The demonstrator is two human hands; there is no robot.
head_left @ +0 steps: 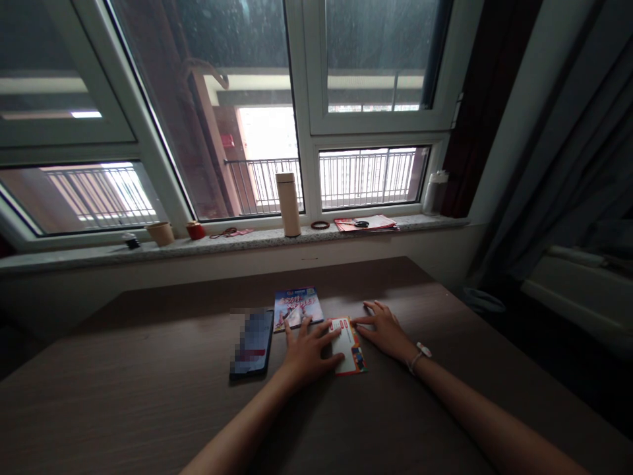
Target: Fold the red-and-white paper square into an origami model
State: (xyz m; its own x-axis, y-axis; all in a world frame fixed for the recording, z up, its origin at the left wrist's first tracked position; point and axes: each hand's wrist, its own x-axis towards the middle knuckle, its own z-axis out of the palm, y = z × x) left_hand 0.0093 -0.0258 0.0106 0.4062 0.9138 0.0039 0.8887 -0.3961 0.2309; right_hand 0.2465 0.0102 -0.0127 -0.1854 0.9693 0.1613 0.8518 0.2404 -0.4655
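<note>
A small white printed card (347, 353) with an orange and multicoloured edge lies flat on the brown table (163, 409). My left hand (307, 353) rests over the card's left side with its fingers spread, the thumb and a finger touching it. Its other fingertips reach the lower edge of a blue and pink printed booklet (297, 303). On the right, my right hand (384, 330) lies with fingers stretched out, one fingertip at the card's upper right edge. A white band circles that wrist.
A phone (254, 346) lies left of my left hand, partly pixelated. Along the windowsill stand a beige thermos (288, 204), a tan cup (159, 233), a red jar (195, 229), a bracelet (320, 225), scissors (361, 223) on red papers (380, 223) and a pale bottle (436, 192).
</note>
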